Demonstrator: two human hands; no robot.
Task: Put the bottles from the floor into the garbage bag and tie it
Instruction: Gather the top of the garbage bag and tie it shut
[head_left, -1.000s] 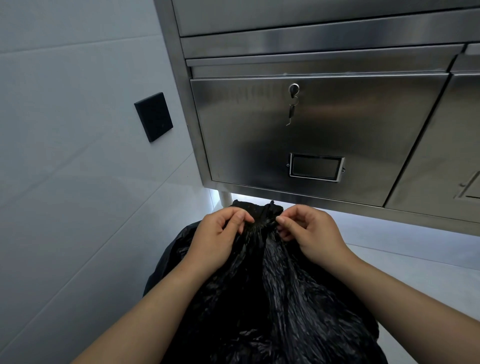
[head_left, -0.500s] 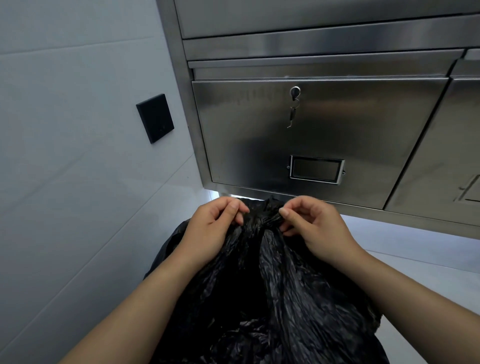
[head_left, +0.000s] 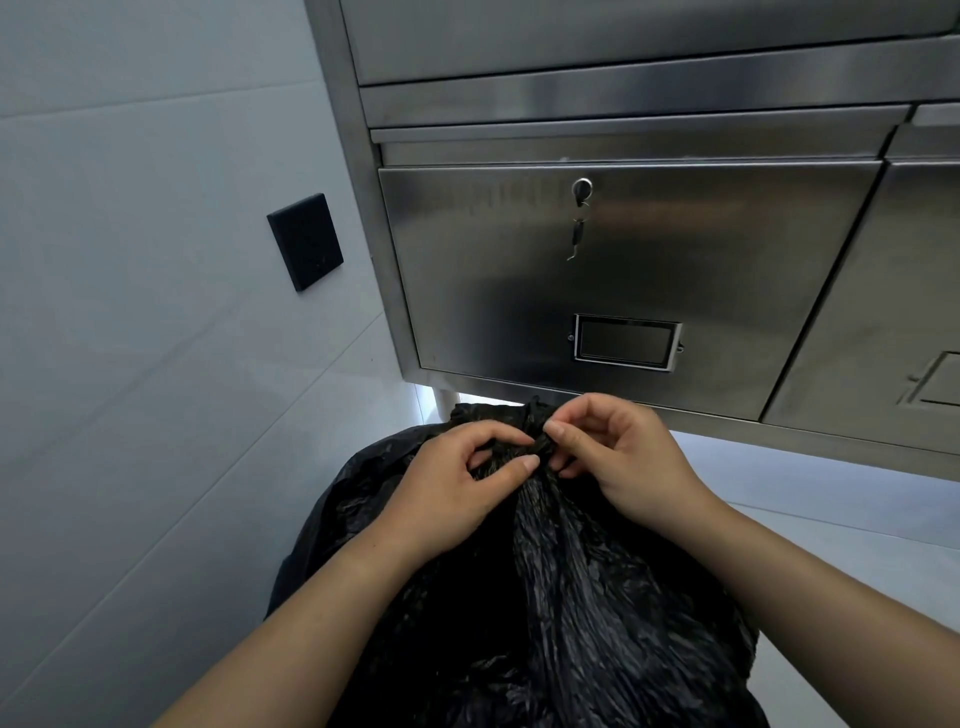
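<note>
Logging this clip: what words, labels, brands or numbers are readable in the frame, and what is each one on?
No text can be read anywhere in this frame.
The label holder on the steel drawer front looks blank.
The black wall plate shows no legible marking.
The black garbage bag shows no print.

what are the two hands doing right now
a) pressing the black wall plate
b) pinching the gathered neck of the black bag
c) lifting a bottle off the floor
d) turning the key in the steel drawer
b: the left hand and right hand both pinch the bunched top of the black garbage bag, below the steel drawer.
</note>
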